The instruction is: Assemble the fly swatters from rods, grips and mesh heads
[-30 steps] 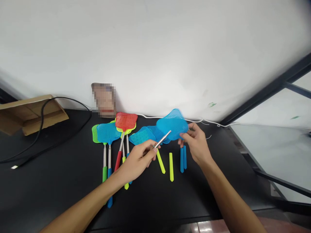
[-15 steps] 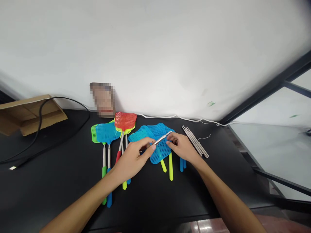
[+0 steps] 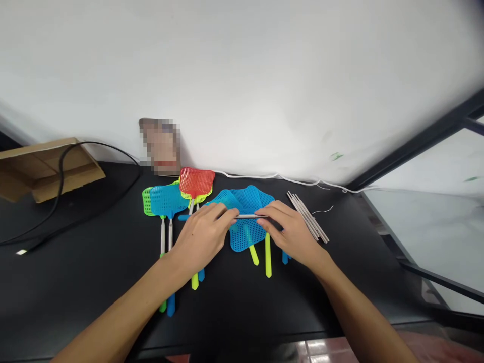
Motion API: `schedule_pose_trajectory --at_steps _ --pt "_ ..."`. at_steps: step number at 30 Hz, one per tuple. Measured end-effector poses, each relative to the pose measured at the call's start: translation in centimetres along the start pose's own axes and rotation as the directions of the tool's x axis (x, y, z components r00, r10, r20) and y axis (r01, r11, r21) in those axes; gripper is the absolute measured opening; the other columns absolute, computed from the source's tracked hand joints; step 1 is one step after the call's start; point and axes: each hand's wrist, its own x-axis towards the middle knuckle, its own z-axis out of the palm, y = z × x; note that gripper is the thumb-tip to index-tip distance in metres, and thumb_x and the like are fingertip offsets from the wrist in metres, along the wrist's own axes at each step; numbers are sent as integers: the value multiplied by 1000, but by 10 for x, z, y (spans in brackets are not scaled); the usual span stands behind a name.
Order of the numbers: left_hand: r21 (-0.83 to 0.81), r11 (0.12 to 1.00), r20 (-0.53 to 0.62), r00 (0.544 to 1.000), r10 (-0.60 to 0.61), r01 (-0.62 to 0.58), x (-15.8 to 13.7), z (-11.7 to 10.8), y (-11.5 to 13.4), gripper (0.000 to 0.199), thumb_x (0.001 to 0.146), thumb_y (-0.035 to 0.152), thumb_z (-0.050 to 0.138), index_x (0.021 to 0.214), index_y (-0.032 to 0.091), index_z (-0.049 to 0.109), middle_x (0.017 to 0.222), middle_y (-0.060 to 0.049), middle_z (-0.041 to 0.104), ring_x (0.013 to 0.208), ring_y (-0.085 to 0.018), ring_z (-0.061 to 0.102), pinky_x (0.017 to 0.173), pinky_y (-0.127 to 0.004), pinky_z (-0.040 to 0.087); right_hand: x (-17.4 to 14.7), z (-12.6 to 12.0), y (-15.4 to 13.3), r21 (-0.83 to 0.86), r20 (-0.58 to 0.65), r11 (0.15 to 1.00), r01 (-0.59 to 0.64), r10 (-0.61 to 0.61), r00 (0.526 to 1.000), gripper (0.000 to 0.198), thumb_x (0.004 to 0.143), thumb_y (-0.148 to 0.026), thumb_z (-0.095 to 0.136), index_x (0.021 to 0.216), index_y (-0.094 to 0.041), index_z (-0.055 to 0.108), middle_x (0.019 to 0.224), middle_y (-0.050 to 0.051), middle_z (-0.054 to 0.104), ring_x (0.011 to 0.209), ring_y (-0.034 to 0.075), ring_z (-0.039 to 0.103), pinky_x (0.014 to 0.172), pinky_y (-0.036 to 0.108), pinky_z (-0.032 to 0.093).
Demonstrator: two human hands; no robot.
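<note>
Level between my two hands is a thin silver fly swatter rod point(image 3: 247, 216). My left hand point(image 3: 206, 234) is closed around one part of it, and a blue grip end point(image 3: 183, 218) sticks out on that hand's far left. My right hand point(image 3: 289, 229) pinches the rod's other end between thumb and fingers. Below the rod lie several overlapping blue mesh swatter heads point(image 3: 244, 237). Two yellow handles point(image 3: 268, 257) lie on the table at their lower edge. Blue handles point(image 3: 285, 257) show partly beneath my right hand.
Assembled swatters with a blue head point(image 3: 168, 199), a green head point(image 3: 146, 201) and a red head point(image 3: 196, 181) lie on the left. Several metal rods point(image 3: 308, 217) lie at right. A cardboard box point(image 3: 68, 176), a black cable point(image 3: 60, 176) and a white cord point(image 3: 260, 176) are near the wall.
The rod has turned from slanting up to the right to lying level. My right hand's fingers have closed on its end, and the blue grip end has come into sight.
</note>
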Motion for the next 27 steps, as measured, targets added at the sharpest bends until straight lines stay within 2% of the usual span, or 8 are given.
schedule_pose_trajectory --at_steps 6,9,14,20,23,27 --pt "-72 997 -33 999 26 -28 2 -1 -1 18 104 20 51 115 17 66 93 -7 66 84 -22 59 78 -38 50 -1 3 -2 -107 24 992 70 -68 997 21 107 -23 46 105 -19 66 84 5 62 79 20 56 74 34 46" --pt "-136 990 -61 998 26 -34 3 -1 -2 17 104 20 52 112 16 66 93 -7 66 84 -21 59 78 -37 50 -1 0 -6 -138 43 988 62 -57 997 23 107 -22 43 101 -20 65 79 5 60 75 20 54 71 34 43" --pt "-116 989 -128 989 72 -87 4 0 -5 15 103 17 53 109 17 66 95 -7 70 82 -20 58 77 -37 48 -1 -5 -12 -61 69 996 -61 65 995 25 106 -26 42 92 -22 63 77 3 59 71 18 54 67 32 41" --pt "-82 988 -198 973 115 -134 3 -1 -9 17 99 12 59 113 18 64 97 -6 71 81 -20 58 74 -36 47 -1 -12 -18 91 111 960 -264 254 961 33 106 -35 46 79 -21 57 66 -2 46 58 13 40 56 29 30" --pt "-64 987 -233 964 130 -149 4 -3 -10 19 97 11 61 115 19 64 97 -5 72 80 -19 58 73 -36 46 0 -18 -16 179 168 924 -336 308 936 35 105 -40 47 78 -20 57 67 -2 45 59 13 37 55 29 28" --pt "-43 990 -265 957 116 -132 4 -8 -17 20 97 10 60 115 19 64 99 -6 74 80 -19 59 72 -36 46 -1 -27 -6 233 153 900 -369 341 927 34 103 -43 51 82 -20 64 68 -2 48 61 14 38 56 29 29"
